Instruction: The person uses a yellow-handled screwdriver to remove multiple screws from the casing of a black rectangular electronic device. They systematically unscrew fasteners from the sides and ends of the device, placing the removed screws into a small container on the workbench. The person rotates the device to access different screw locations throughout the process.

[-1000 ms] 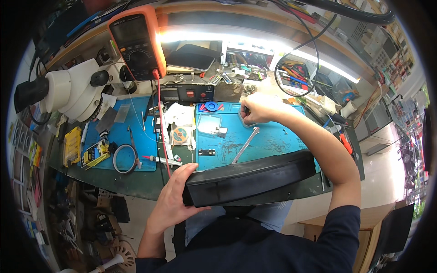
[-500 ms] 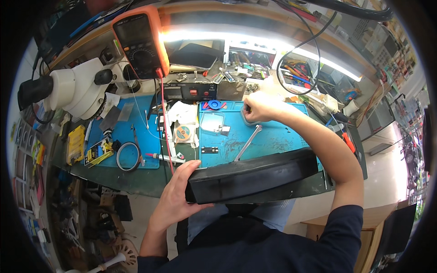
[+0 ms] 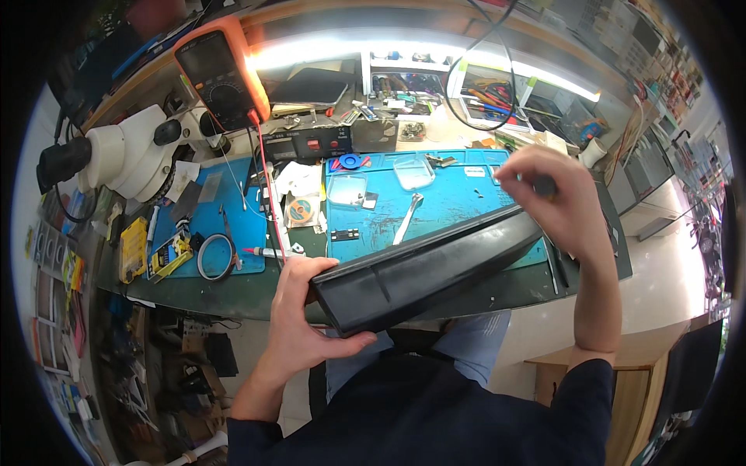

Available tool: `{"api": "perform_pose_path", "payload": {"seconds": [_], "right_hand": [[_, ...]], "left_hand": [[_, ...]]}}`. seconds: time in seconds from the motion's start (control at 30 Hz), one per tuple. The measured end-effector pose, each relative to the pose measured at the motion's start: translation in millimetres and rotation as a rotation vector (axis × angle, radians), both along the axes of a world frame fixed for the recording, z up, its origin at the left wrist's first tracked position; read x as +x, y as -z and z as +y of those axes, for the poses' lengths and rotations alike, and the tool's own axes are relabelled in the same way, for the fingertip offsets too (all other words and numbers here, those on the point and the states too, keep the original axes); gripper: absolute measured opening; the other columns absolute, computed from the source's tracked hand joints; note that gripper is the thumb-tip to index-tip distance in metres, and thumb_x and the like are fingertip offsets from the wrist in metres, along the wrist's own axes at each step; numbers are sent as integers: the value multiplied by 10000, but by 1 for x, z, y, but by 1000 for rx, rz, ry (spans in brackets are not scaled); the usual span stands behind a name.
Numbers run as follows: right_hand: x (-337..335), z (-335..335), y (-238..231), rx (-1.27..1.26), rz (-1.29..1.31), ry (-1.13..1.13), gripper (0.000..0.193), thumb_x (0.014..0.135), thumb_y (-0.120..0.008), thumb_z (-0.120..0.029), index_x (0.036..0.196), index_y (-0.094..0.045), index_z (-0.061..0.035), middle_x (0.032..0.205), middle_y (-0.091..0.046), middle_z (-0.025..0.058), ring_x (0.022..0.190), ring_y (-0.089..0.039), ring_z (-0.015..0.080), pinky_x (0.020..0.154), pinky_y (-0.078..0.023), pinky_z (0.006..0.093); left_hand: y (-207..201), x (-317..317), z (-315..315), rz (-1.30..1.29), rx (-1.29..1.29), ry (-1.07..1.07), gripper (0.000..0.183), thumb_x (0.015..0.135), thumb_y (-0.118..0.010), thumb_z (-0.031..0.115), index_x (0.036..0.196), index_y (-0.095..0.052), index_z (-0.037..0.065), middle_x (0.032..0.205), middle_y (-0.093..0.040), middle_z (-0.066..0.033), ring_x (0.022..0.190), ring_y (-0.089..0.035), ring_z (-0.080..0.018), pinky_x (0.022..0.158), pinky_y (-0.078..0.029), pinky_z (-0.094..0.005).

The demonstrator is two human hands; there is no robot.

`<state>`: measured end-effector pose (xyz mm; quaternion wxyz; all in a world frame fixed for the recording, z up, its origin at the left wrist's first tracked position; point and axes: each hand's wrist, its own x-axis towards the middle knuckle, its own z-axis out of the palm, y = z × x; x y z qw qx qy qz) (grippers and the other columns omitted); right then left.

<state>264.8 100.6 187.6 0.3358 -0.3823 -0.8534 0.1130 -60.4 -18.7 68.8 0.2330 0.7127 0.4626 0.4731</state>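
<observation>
The left hand (image 3: 295,318) grips the left end of a black box (image 3: 420,272), thumb below, fingers above; the right hand (image 3: 563,206), curled round a dark-ended tool (image 3: 545,186), is by the box's right end. The tilted box hides part of a blue mat (image 3: 454,221) on the bench (image 3: 186,293); beyond are a silver tool (image 3: 406,221), two clear dishes (image 3: 413,174) and an orange multimeter (image 3: 220,74)

Black casing (image 3: 423,272), blue mat (image 3: 458,208)

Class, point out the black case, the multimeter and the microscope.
Black case (image 3: 425,275): head view, on its long side.
Multimeter (image 3: 220,76): head view, on its front.
Microscope (image 3: 128,151): head view, on its white body.
</observation>
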Motion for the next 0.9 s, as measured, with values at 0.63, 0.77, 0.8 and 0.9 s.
{"api": "perform_pose_path", "payload": {"seconds": [0.63,0.77,0.8,0.9], "right_hand": [[17,-61,52,9,256,-61,78,910,-709,-24,983,-714,-54,928,-698,73,817,-690,261,714,-546,343],[4,-61,63,-4,275,-97,100,903,-708,-14,994,-716,-56,939,-695,81,823,-700,260,700,-560,353],[0,-59,67,-8,301,-91,104,902,-708,-14,997,-714,-55,941,-697,82,821,-702,261,691,-561,351],[-16,-55,83,-5,385,-63,117,895,-714,-15,1008,-707,-48,947,-704,83,806,-706,261,660,-565,345]], "left_hand": [[-93,18,33,-212,-593,-93,591,984,-659,463,1357,-495,34,1184,-638,-109,1024,-669,-154,785,-617,-356],[-105,9,50,-199,-669,-109,682,940,-699,538,1316,-528,-5,1126,-640,-116,940,-680,-157,745,-619,-330],[-108,7,56,-170,-670,-105,685,941,-681,562,1294,-537,-7,1100,-639,-111,908,-679,-154,711,-609,-324],[-115,13,65,-117,-646,-151,682,957,-598,635,1189,-570,-5,970,-636,-93,766,-666,-146,562,-535,-285]]}}
